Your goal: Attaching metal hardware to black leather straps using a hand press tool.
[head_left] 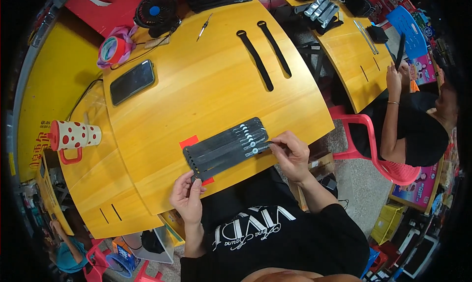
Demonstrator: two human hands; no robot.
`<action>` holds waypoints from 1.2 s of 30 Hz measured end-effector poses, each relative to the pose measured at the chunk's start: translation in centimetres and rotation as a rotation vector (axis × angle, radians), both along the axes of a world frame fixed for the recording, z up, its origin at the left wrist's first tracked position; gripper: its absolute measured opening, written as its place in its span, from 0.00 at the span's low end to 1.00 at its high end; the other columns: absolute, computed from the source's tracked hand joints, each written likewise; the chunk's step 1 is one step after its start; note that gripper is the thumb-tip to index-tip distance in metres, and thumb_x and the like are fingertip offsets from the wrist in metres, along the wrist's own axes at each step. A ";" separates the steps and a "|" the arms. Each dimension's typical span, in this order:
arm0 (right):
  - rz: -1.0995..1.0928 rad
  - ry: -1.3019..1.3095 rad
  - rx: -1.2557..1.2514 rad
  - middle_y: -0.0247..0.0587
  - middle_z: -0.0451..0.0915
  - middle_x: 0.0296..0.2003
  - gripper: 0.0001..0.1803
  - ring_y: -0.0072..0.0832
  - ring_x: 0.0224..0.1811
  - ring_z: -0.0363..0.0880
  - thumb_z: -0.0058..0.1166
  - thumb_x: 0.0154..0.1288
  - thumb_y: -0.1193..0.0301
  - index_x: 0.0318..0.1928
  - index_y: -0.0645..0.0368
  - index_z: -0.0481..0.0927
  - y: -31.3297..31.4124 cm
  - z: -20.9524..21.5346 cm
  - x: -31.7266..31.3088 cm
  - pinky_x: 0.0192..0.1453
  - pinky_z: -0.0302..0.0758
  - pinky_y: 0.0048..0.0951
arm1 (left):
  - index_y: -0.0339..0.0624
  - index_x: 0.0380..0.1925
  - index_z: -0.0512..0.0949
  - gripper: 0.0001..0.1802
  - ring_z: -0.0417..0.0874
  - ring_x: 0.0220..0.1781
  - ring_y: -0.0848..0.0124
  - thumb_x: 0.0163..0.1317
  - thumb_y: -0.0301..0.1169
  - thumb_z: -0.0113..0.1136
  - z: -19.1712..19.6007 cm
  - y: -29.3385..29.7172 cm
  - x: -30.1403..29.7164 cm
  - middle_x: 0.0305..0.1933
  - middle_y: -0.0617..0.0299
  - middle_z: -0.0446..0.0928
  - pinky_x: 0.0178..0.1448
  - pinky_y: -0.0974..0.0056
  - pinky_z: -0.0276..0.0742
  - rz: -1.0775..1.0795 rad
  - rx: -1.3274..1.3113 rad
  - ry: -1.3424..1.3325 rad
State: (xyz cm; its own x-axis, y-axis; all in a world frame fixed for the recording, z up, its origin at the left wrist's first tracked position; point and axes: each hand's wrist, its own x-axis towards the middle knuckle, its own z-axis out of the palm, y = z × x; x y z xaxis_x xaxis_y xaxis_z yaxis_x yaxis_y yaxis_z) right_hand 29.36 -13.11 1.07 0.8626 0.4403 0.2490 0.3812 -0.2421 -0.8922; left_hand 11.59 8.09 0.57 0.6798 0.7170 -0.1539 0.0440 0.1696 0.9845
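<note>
Several black hook-and-loop straps (221, 146) lie side by side in a flat, overlapping row in front of me, slightly slanted. Their holed ends are on the left and white print is near their right ends. My left hand (188, 197) pinches the holed end of the nearest strap between thumb and fingers. At the other end, my right hand (293, 156) has thumb and fingers closed on the tip of that strap. Red tape (189, 141) shows from under the left end of the row. Farther off lie two separate black straps (255, 60), with their looped ends pointing away.
A phone (132, 82), a tape roll (112, 50), a small fan (156, 14) and a thin pen-like tool (204, 27) occupy the far side. To the left stands a spotted cup (75, 136). Right of the table are a pink chair (366, 122) and a co-worker (410, 127) at another table.
</note>
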 end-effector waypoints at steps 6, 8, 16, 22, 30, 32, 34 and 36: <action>-0.003 0.014 0.029 0.36 0.72 0.24 0.07 0.19 0.16 0.64 0.57 0.54 0.87 0.31 0.64 0.75 0.6 -0.8 0.9 0.21 0.58 0.19 | 0.32 0.43 0.80 0.10 0.79 0.28 0.78 0.62 0.15 0.61 -1.1 0.3 -0.1 0.35 0.61 0.75 0.32 0.75 0.77 -0.020 0.102 0.000; -0.016 0.000 0.017 0.36 0.71 0.24 0.08 0.19 0.17 0.64 0.57 0.54 0.87 0.30 0.63 0.75 0.8 -1.1 0.9 0.21 0.58 0.20 | 0.33 0.41 0.80 0.09 0.78 0.27 0.78 0.61 0.15 0.61 -1.1 0.5 0.1 0.34 0.61 0.75 0.31 0.75 0.76 -0.034 0.140 -0.010; -0.042 -0.072 -0.010 0.40 0.70 0.23 0.09 0.25 0.18 0.67 0.55 0.52 0.89 0.30 0.63 0.73 1.1 -1.4 1.0 0.21 0.59 0.24 | 0.33 0.37 0.81 0.07 0.77 0.26 0.77 0.60 0.13 0.62 -1.1 0.4 0.5 0.34 0.59 0.75 0.29 0.75 0.74 -0.043 0.215 0.003; -0.061 -0.108 0.008 0.35 0.70 0.24 0.10 0.19 0.17 0.58 0.57 0.51 0.89 0.29 0.63 0.74 1.3 -1.8 1.0 0.22 0.54 0.22 | 0.33 0.36 0.80 0.07 0.77 0.26 0.77 0.59 0.13 0.62 -1.3 0.4 0.4 0.34 0.58 0.75 0.29 0.76 0.74 -0.034 0.212 -0.006; -0.063 -0.105 -0.043 0.42 0.70 0.23 0.09 0.28 0.17 0.69 0.54 0.51 0.89 0.29 0.63 0.73 1.5 -1.1 1.0 0.21 0.62 0.26 | 0.32 0.36 0.80 0.07 0.77 0.25 0.77 0.59 0.13 0.62 -1.1 0.3 0.5 0.33 0.59 0.75 0.29 0.76 0.73 -0.035 0.218 0.024; -0.065 -0.098 -0.044 0.42 0.70 0.23 0.09 0.28 0.17 0.69 0.53 0.51 0.89 0.29 0.63 0.73 1.5 -1.3 0.9 0.22 0.63 0.26 | 0.32 0.36 0.80 0.07 0.77 0.26 0.77 0.59 0.13 0.62 -1.1 0.3 0.4 0.33 0.59 0.75 0.29 0.76 0.73 -0.037 0.217 0.018; -0.067 -0.092 -0.045 0.42 0.70 0.23 0.09 0.28 0.18 0.69 0.53 0.51 0.90 0.29 0.63 0.73 1.4 -1.3 0.9 0.22 0.63 0.26 | 0.32 0.36 0.81 0.07 0.77 0.26 0.77 0.59 0.13 0.62 -1.1 0.3 0.4 0.33 0.59 0.75 0.29 0.76 0.73 -0.039 0.216 0.012; -0.057 -0.086 -0.053 0.42 0.70 0.23 0.09 0.28 0.17 0.69 0.53 0.50 0.90 0.29 0.63 0.73 1.4 -1.3 0.9 0.22 0.63 0.26 | 0.32 0.36 0.81 0.07 0.77 0.26 0.77 0.59 0.13 0.62 -1.2 0.3 0.4 0.33 0.59 0.75 0.30 0.75 0.74 -0.039 0.216 0.027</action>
State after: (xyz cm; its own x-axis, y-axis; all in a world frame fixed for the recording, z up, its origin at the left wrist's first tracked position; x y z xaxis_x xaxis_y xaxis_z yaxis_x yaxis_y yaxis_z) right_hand 30.28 -11.74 -0.26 0.8631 0.4058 0.3007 0.4400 -0.3116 -0.8422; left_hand 11.97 8.41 -0.66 0.7055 0.7084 -0.0181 0.0736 -0.0478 0.9961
